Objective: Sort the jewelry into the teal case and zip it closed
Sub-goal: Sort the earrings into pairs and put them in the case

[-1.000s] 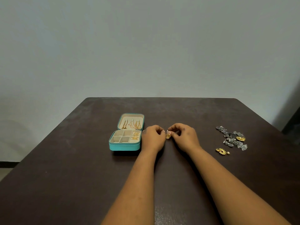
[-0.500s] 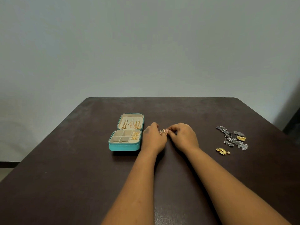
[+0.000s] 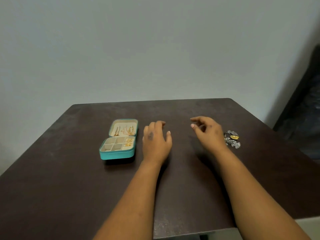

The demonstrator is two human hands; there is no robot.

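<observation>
left hand (image 3: 156, 142) fingers loose, maybe empty | right hand (image 3: 208, 134) fingers apart, half-hiding jewelry pile (image 3: 232, 139) | teal case (image 3: 119, 141) open

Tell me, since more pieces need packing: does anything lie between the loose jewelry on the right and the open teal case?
Only the person's own hands: the left hand and right hand hover between the jewelry pile and the teal case. Otherwise the table there looks bare.
</observation>
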